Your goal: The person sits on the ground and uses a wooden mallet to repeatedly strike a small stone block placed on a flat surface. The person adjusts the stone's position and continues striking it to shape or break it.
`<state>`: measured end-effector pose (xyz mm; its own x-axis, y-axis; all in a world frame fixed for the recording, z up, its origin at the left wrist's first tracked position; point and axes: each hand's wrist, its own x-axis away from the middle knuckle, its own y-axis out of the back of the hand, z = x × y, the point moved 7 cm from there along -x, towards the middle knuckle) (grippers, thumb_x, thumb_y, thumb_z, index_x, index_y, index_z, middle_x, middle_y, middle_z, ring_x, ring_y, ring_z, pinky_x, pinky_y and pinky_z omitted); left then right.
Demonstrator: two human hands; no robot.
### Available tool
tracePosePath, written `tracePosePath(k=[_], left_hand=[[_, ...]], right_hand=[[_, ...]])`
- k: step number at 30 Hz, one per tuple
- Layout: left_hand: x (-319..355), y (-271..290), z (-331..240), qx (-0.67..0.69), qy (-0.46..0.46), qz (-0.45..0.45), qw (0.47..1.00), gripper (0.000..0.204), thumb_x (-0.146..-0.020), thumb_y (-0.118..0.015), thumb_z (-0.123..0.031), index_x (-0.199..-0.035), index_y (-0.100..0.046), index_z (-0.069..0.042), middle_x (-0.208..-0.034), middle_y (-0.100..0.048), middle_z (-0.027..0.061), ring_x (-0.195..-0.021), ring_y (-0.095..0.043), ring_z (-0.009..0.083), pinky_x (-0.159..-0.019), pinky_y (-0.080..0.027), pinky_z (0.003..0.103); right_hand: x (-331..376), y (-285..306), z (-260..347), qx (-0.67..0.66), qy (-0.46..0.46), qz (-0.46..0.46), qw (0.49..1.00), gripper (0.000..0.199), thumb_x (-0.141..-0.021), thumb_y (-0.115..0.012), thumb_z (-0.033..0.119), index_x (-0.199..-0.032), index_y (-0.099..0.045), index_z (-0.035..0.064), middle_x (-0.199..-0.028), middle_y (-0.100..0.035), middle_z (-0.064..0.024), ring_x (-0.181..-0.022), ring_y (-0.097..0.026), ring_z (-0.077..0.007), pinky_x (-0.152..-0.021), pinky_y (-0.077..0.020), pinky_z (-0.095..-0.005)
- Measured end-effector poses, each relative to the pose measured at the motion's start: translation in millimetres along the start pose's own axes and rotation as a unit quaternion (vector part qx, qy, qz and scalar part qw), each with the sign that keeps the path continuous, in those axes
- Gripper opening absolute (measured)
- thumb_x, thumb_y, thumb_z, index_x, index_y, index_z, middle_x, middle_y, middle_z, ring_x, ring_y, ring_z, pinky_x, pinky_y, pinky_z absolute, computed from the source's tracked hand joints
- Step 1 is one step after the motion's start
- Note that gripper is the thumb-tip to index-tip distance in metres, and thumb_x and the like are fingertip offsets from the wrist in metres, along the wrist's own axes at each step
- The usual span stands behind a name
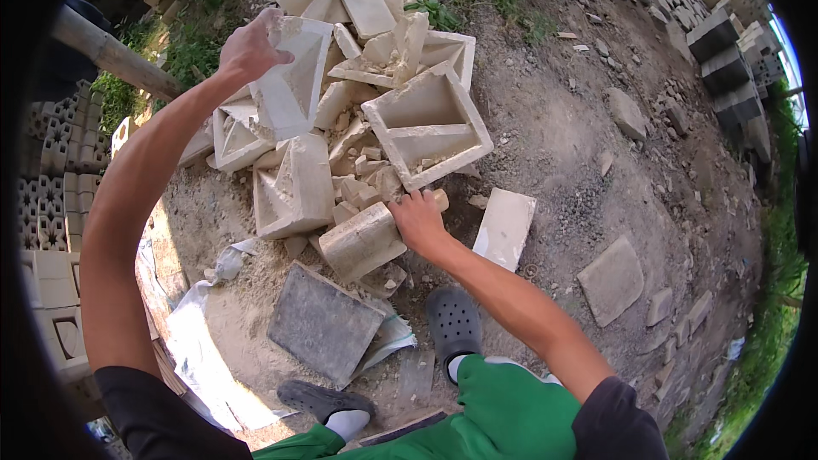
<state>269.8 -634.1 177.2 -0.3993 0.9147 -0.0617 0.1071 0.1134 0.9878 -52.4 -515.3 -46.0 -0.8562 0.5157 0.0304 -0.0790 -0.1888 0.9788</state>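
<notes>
My left hand (253,47) is closed on the upper edge of a pale, dusty hollow block (294,89), tilted on the rubble heap. In my right hand (418,223) is what looks like a thick wooden mallet (362,243). Its rounded, dust-coated body lies low beside the heap, and a narrower handle end sticks out past my fingers. Just above that hand rests an open block with an inner dividing wall (434,129). Left of the mallet stands another hollow block (302,186), its cavity partly filled with broken pieces.
A dark flat slab (325,321) lies before my clogs (454,324). Right of my right hand is a pale rectangular slab (505,228). Stacked vent blocks (51,209) line the left, grey blocks (724,72) the far right. A pole (119,55) slants in at upper left.
</notes>
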Motion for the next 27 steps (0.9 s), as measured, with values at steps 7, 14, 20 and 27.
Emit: tracePosePath(k=[7,14,20,27], left_hand=[[-37.5,-30.0,88.6,-0.049,0.238,0.015,0.970,0.070,-0.085,-0.074,-0.035,-0.141,-0.045,-0.004,-0.124,-0.068,0.0214,-0.117,-0.065,0.0379,-0.098,-0.051,0.050],[32.6,-97.4,15.5,-0.053,0.036,0.113,0.992,0.060,-0.091,-0.067,-0.035,-0.137,-0.048,-0.001,-0.116,-0.068,0.0244,-0.110,-0.065,0.0418,-0.092,-0.053,0.051],[136.5,-184.4,61.8,0.148,0.041,0.016,0.988,0.071,-0.090,-0.068,-0.039,-0.144,-0.043,0.000,-0.139,-0.053,0.0269,-0.130,-0.051,0.0410,-0.108,-0.043,0.049],[180.9,-216.0,65.3,0.170,0.160,-0.068,0.970,0.076,-0.085,-0.070,-0.031,-0.148,-0.039,-0.001,-0.152,-0.042,0.0247,-0.141,-0.041,0.0394,-0.116,-0.034,0.046]], right_hand=[[-0.4,1.6,12.6,-0.021,0.022,-0.001,1.000,0.020,-0.077,-0.070,0.013,-0.097,-0.067,0.0113,-0.097,-0.068,-0.0099,-0.103,-0.060,-0.0287,-0.086,-0.0407,-0.0450],[4.9,26.6,3.3,-0.057,0.008,0.125,0.990,0.028,-0.070,-0.075,0.017,-0.096,-0.068,0.0108,-0.090,-0.071,-0.0111,-0.092,-0.068,-0.0280,-0.080,-0.0458,-0.0450],[6.8,39.8,-7.4,-0.156,-0.086,0.235,0.956,0.047,-0.068,-0.074,0.026,-0.108,-0.068,0.0030,-0.092,-0.073,-0.0213,-0.088,-0.072,-0.0395,-0.078,-0.0564,-0.0471],[-5.2,53.7,-56.5,-0.366,-0.254,0.141,0.884,0.061,-0.073,-0.075,0.040,-0.115,-0.064,-0.0026,-0.100,-0.072,-0.0261,-0.094,-0.071,-0.0401,-0.084,-0.0557,-0.0435]])
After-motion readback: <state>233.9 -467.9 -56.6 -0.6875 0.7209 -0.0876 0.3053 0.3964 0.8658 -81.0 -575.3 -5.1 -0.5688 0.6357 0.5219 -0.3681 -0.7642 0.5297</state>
